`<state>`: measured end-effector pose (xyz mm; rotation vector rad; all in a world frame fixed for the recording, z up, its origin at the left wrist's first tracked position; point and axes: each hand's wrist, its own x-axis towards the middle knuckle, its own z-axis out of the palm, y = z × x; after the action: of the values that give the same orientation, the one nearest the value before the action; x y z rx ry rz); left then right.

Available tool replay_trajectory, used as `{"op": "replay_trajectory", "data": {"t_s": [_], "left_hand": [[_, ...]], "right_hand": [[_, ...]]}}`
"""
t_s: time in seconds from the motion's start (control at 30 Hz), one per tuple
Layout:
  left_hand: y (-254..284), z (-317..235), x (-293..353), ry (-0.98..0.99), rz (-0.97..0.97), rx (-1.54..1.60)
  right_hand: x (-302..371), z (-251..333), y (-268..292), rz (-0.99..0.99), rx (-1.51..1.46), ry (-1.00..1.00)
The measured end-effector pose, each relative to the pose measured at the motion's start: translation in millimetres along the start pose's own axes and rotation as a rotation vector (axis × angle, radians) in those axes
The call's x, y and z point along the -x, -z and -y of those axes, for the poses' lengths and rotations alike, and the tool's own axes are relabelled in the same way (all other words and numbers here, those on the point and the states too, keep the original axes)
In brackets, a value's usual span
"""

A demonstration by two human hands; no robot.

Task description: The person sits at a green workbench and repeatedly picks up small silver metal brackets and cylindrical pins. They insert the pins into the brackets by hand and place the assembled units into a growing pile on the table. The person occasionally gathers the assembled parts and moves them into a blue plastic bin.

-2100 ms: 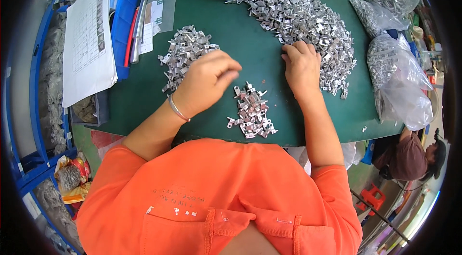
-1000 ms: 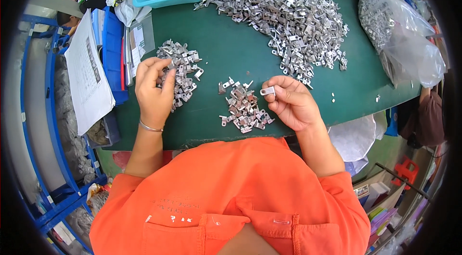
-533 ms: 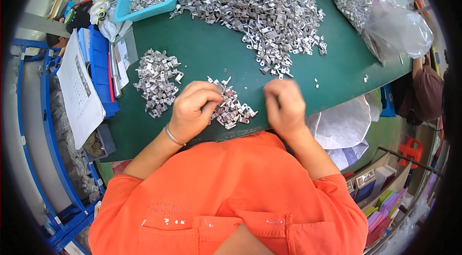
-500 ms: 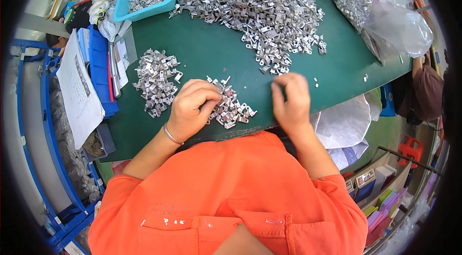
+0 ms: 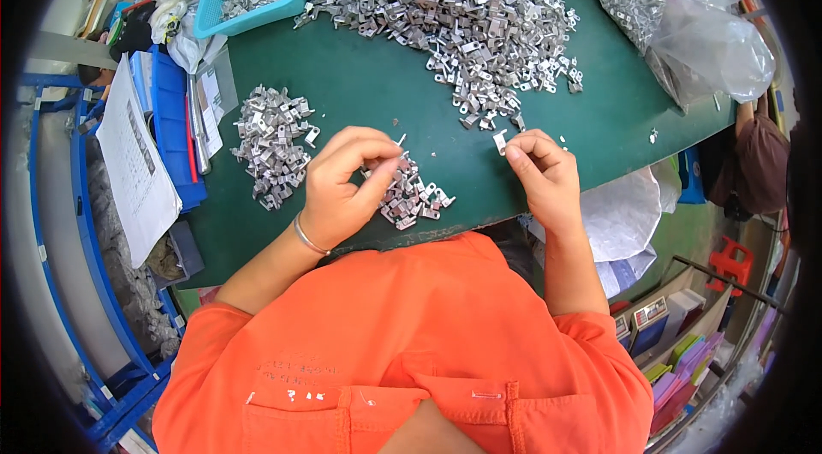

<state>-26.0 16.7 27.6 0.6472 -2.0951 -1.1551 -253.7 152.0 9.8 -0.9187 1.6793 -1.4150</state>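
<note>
My right hand [image 5: 544, 176] pinches one small metal bracket [image 5: 501, 142] by its edges; light, stiff, slippery. My left hand [image 5: 342, 188] pinches another above the small bracket pile [image 5: 415, 195].

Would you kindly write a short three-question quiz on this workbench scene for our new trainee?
1. True or false: the right hand pinches a small metal clip at its fingertips.
2. Multiple choice: the blue tray of clips sits at the A) far left, B) near right, C) middle of the green table.
3. Fill in: the left hand rests beside the ____ pile near the table's front edge.

Key: 1 true; 2 A; 3 small.
</note>
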Motion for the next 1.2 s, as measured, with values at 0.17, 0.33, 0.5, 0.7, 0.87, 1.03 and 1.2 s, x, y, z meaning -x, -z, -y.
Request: {"op": "replay_trajectory", "data": {"t_s": [0.17,0.33,0.5,0.7,0.87,1.03,1.2], "left_hand": [[-23.2,-18.0,-16.0,0.434,0.220,0.574],[-30.9,-8.2,-17.2,0.311,0.337,0.441],[-6.6,-1.1,-12.1,-0.101,0.120,-0.057],[9.6,12.9,1.7,-0.256,0.227,-0.252],[4.9,0.2,-5.7,-0.175,0.148,-0.131],[-22.7,-8.6,-22.0,0.070,0.192,0.225],[-28.2,-6.4,-24.3,0.153,0.198,0.354]], "right_hand": [[6.1,9.1,-10.0,0.145,-0.324,-0.066],[12.2,10.1,-36.1,0.070,0.364,0.705],[-17.6,-10.1,-32.7,-0.241,0.699,0.655],[-29.7,-17.2,-23.4,-0.204,0.560,0.584],[-11.6,-13.4,-26.5,-0.022,-0.196,0.283],[-1.1,-0.4,-33.5,0.030,-0.147,0.403],[0.7,12.0,-36.2,0.019,0.063,0.527]]}}
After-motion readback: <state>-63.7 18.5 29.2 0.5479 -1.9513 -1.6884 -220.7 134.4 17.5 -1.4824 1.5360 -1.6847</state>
